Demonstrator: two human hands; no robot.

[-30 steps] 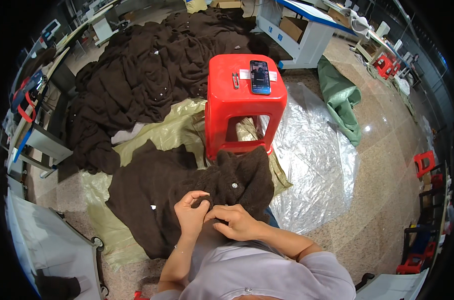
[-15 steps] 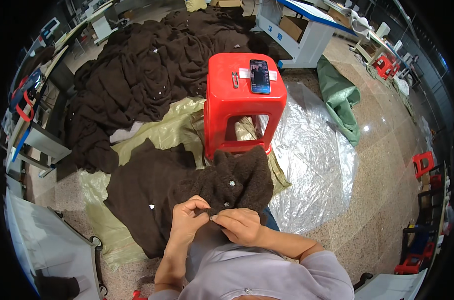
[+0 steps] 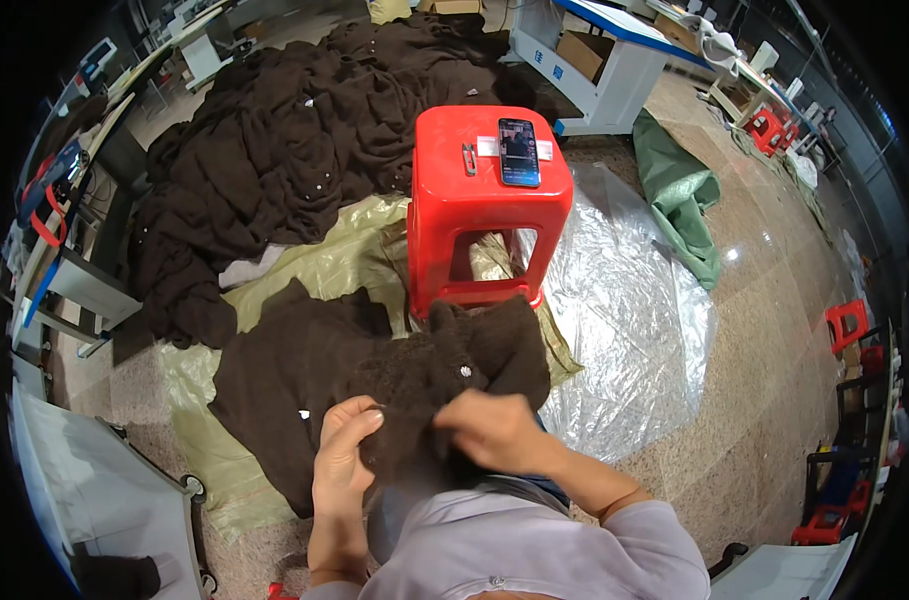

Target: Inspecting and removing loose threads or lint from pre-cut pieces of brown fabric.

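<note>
A dark brown fuzzy knit garment (image 3: 404, 365) lies bunched over my lap and spreads to the left, with a shiny round button (image 3: 465, 371) on its upper part. At its near edge my left hand (image 3: 344, 450) is closed in a pinch, thumb against forefinger. A tiny pale bit shows at those fingertips, too small to name. My right hand (image 3: 499, 432) is over the right part of the garment, apart from the left one. Its fingers look curled but are smeared by motion, so what they hold, if anything, does not show.
Ahead stands a red plastic stool (image 3: 489, 195) bearing a phone (image 3: 519, 153) and small thread snips (image 3: 469, 159). A large heap of brown garments (image 3: 294, 140) fills the far left. Clear plastic sheeting (image 3: 624, 330) and a green sheet (image 3: 674, 200) lie to the right.
My hands, together at the garment's edge before, have parted. The left has moved slightly left and down, the right is in quick motion, and the garment's folds have flattened somewhat.
</note>
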